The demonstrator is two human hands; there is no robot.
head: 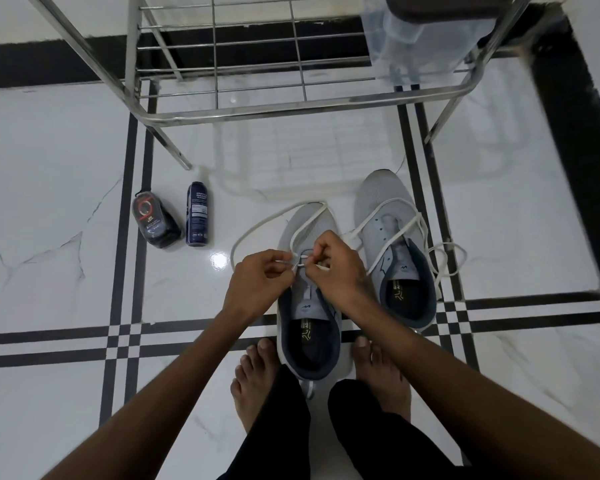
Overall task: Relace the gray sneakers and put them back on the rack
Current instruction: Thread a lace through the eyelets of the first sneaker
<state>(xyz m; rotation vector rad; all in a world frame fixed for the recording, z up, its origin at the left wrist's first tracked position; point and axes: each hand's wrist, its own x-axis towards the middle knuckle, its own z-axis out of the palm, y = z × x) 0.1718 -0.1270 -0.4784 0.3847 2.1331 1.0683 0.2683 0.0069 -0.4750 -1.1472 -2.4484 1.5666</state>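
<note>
Two gray sneakers with dark blue collars stand on the white floor, toes pointing away from me. The left sneaker (309, 320) sits between my bare feet. My left hand (257, 285) and my right hand (340, 268) both pinch its white lace (257, 230) over the eyelets, and the lace loops out past the toe on the floor. The right sneaker (392, 244) stands just beside it, its own white lace (447, 258) loosely threaded and trailing to the right. The metal shoe rack (291, 105) stands right behind the sneakers.
A dark blue spray can (198, 214) and a small dark shoe-polish package (155, 220) lie on the floor to the left. A clear plastic box (416, 43) sits on the rack's right side. My bare feet (257, 379) flank the left sneaker's heel.
</note>
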